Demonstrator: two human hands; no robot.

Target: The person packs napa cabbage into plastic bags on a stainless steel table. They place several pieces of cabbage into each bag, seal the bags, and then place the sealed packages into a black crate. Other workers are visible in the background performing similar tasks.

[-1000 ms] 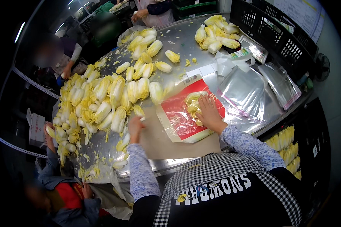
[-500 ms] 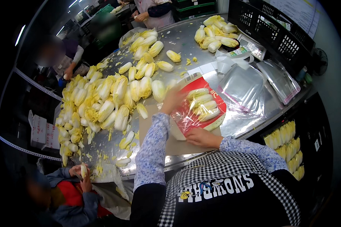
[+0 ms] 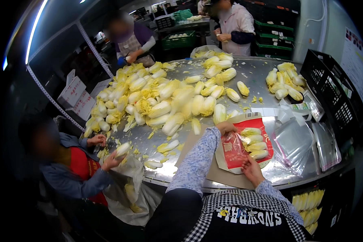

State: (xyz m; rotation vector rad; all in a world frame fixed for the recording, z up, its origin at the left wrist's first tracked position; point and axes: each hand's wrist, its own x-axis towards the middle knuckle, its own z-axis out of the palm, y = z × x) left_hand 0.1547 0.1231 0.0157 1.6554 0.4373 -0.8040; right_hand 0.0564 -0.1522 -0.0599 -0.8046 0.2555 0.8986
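A red-and-cream sheet bag (image 3: 234, 157) with a clear plastic front holds several pale napa cabbage heads (image 3: 254, 139) in a stack along its right half. My left hand (image 3: 226, 127) grips the bag near its upper left edge, with the fingers partly hidden. My right hand (image 3: 251, 169) holds its lower edge, fingers curled at the plastic just below the cabbages. Brown cardboard (image 3: 226, 179) lies beneath the bag. A large heap of loose yellow-white cabbages (image 3: 161, 109) covers the steel table (image 3: 169, 169) to the left and beyond my hands.
Clear bags (image 3: 290, 145), a black crate (image 3: 326, 92) and a cabbage pile (image 3: 285, 78) are at the right. Packed cabbages (image 3: 306, 201) sit below the table. A co-worker (image 3: 76, 173) at the left holds a cabbage (image 3: 123, 149). Others (image 3: 133, 44), (image 3: 234, 36) stand at the far side.
My right hand has moved off the top of the cabbages to the bag's lower edge. My left hand has reached up to its upper left. The view has tilted up, showing more of the room.
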